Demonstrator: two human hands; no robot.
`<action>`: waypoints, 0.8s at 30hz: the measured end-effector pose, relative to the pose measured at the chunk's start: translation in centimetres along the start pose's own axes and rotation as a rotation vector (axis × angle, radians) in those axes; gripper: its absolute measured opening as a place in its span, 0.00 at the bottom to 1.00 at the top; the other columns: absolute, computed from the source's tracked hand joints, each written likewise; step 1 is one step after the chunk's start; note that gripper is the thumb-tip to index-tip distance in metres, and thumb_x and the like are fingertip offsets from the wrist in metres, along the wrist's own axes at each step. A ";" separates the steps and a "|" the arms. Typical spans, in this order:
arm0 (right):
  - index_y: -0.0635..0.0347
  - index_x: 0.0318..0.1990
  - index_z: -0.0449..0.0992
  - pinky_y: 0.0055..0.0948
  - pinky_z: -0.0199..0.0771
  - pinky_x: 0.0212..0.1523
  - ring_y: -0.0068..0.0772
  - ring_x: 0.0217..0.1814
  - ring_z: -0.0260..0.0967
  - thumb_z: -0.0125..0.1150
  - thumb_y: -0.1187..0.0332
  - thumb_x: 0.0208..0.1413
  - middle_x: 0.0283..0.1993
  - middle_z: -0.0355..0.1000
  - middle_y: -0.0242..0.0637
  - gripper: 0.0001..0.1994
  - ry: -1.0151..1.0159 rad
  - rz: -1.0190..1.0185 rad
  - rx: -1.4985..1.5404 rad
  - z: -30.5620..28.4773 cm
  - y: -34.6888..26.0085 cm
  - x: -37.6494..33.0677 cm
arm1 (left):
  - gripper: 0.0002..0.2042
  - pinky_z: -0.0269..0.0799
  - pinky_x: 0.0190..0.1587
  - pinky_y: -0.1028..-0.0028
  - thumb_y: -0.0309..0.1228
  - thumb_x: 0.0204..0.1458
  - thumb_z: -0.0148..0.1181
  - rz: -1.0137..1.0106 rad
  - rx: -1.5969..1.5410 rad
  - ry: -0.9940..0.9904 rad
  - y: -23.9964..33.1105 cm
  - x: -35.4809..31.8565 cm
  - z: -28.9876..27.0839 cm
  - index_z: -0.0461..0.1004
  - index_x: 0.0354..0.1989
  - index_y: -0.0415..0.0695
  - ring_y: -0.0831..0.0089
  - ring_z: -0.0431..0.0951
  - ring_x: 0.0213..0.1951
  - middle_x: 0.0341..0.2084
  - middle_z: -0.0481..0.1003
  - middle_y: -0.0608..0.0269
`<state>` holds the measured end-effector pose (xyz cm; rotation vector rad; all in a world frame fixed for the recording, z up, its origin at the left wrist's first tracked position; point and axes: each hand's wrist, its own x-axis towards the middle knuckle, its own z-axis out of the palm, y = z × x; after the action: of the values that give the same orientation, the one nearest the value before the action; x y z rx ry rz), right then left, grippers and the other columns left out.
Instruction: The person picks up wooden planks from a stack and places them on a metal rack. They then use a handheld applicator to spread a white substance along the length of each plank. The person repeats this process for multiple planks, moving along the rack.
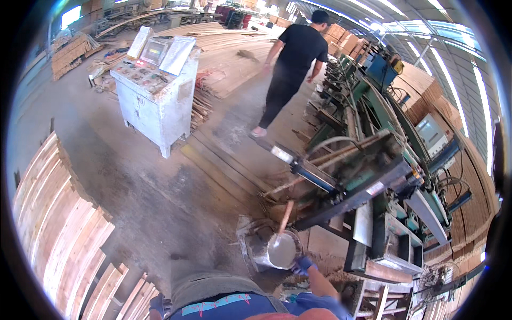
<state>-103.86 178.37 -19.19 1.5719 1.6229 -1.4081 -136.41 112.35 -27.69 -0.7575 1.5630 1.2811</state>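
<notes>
head view: the right hand (303,265), in a blue glove, closes its grip on the rim of a metal bucket (277,249) on the floor beside the green machine (373,176), steadying it. the bucket holds pale grey liquid with a wooden stick (284,217) leaning in it. the left hand (157,305) hangs low; its grip cannot be told.

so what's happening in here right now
In a wood workshop, the person wearing the camera reaches the gloved right hand to the rim of a metal bucket of pale liquid with a wooden stick standing in it, beside a green machine. The left hand hangs low at the side. Another person walks away past a grey control cabinet. Veneer stacks lie left.
</notes>
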 end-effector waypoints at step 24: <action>0.56 0.43 0.77 0.36 0.73 0.24 0.39 0.28 0.78 0.57 0.53 0.58 0.36 0.80 0.42 0.16 -0.162 0.345 0.097 28.3 -32.0 10.6 | 0.15 0.71 0.26 0.71 0.42 0.57 0.54 0.329 0.140 -0.114 50.8 17.4 -7.8 0.70 0.46 0.45 0.68 0.78 0.26 0.31 0.79 0.56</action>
<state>-144.60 163.99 -27.85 1.6499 1.1404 -1.3995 -190.08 119.88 -24.70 -0.3411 1.7110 1.4046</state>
